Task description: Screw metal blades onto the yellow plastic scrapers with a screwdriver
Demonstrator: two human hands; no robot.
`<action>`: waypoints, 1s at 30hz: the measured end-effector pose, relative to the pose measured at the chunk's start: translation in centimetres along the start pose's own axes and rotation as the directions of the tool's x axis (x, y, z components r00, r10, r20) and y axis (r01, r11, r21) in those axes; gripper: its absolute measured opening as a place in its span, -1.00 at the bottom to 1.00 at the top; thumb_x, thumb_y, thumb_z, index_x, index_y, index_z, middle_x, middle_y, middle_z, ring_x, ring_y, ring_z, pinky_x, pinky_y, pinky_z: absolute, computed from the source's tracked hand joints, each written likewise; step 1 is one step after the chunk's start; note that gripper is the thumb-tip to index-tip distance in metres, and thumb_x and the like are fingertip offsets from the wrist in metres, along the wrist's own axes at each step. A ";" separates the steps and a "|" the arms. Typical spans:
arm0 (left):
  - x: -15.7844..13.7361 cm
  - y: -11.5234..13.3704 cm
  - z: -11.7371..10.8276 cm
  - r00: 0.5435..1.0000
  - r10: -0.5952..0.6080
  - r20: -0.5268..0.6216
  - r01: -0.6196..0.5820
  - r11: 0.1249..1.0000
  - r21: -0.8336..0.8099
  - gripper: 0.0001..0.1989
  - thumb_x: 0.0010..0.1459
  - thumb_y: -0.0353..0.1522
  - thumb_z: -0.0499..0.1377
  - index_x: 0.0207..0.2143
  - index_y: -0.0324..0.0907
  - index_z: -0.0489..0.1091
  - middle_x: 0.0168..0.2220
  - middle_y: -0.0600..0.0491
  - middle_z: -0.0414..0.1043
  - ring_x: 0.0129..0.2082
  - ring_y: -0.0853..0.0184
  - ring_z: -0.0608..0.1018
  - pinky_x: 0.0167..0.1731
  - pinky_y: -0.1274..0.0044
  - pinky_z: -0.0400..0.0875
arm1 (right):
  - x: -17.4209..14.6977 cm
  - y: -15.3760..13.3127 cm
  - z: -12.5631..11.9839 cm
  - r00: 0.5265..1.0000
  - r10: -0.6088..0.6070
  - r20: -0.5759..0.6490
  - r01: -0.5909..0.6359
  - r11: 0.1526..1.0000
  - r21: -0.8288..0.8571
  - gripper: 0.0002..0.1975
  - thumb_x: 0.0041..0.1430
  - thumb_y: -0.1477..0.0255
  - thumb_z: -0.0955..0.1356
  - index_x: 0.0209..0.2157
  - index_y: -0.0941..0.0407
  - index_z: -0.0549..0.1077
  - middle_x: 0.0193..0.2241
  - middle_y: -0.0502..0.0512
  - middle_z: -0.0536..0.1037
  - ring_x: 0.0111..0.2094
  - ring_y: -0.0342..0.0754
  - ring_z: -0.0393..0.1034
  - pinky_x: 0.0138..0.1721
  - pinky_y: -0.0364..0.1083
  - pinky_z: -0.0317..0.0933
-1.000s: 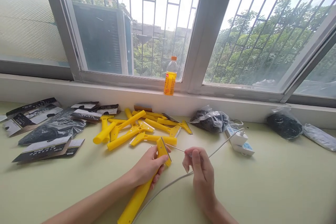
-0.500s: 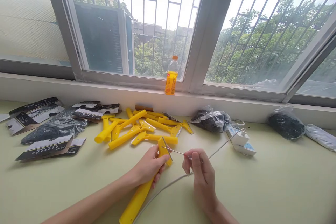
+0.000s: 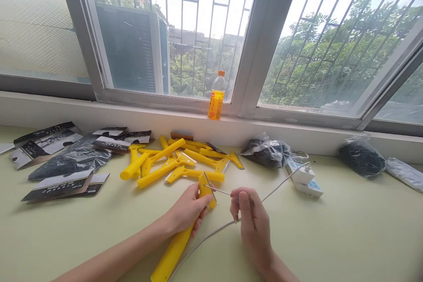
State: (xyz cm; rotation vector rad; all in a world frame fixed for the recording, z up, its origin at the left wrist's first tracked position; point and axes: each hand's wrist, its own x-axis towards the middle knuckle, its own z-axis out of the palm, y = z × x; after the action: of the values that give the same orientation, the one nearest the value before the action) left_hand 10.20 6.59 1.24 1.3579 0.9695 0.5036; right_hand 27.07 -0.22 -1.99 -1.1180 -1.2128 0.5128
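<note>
My left hand [image 3: 190, 211] is closed around the neck of a yellow scraper [image 3: 173, 253], whose long handle points down toward me. The scraper's head is tilted upward and carries a metal blade along its right edge. In my right hand [image 3: 253, 216] is a screwdriver [image 3: 220, 190], its handle mostly hidden by my fingers. The thin shaft reaches left, and its tip meets the scraper head at a screw spot. Just beyond my hands lies a pile of several yellow scrapers [image 3: 158, 174], some with blades showing.
Black-and-white cardboard packaging [image 3: 57, 187] and a dark plastic bag [image 3: 74, 156] lie at left. A clear bag of black items [image 3: 266, 152] and a power strip [image 3: 304, 178] are right of the pile. A grey cable [image 3: 214, 232] runs beneath my right hand. An orange drink bottle [image 3: 216, 99] stands on the sill.
My right hand has turned slightly around the screwdriver handle. The tip stays at the scraper head, and my left hand keeps its hold.
</note>
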 end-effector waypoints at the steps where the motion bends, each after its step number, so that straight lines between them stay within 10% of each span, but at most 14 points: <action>1: 0.0 0.0 0.0 1.000 -0.001 -0.005 0.001 1.000 0.004 -0.57 0.22 -0.19 0.14 0.09 -0.14 0.20 -0.54 0.23 0.23 -0.72 0.47 0.24 -0.85 0.62 0.25 | 0.0 0.1 0.0 1.000 0.013 -0.011 -0.013 1.000 -0.018 -0.60 0.46 0.11 0.19 -0.24 0.15 0.39 -0.60 -0.08 0.25 -0.57 -0.25 0.18 -0.50 -0.24 0.15; 13: -0.1 -0.2 -0.8 1.000 0.014 -0.017 -0.012 0.989 0.149 -0.65 0.29 -0.14 0.08 0.03 -0.13 0.24 -0.53 0.20 0.19 -0.71 0.45 0.25 -0.83 0.61 0.25 | 0.0 1.8 -0.4 0.990 0.135 -0.036 -0.139 0.979 -0.151 -0.46 0.41 0.00 0.20 -0.48 0.13 0.13 -0.57 -0.05 0.16 -0.53 -0.25 0.03 -0.49 -0.21 0.01; 30: -0.5 0.5 -1.4 0.997 0.048 -0.054 -0.030 0.955 0.296 -0.70 0.33 -0.14 0.02 -0.03 -0.12 0.28 -0.33 0.10 0.26 -0.71 0.49 0.29 -0.83 0.61 0.24 | 0.7 0.9 -0.4 0.944 0.320 0.080 -0.323 0.946 0.022 -0.50 0.32 -0.11 0.24 -0.25 0.09 0.20 -0.56 -0.14 0.05 -0.58 -0.26 -0.09 -0.59 -0.24 -0.09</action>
State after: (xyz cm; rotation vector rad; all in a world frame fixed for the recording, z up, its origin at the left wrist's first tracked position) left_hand 8.92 7.04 1.97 1.6396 1.1011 0.4440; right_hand 27.85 0.59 -2.47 -1.2840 -1.0850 0.8286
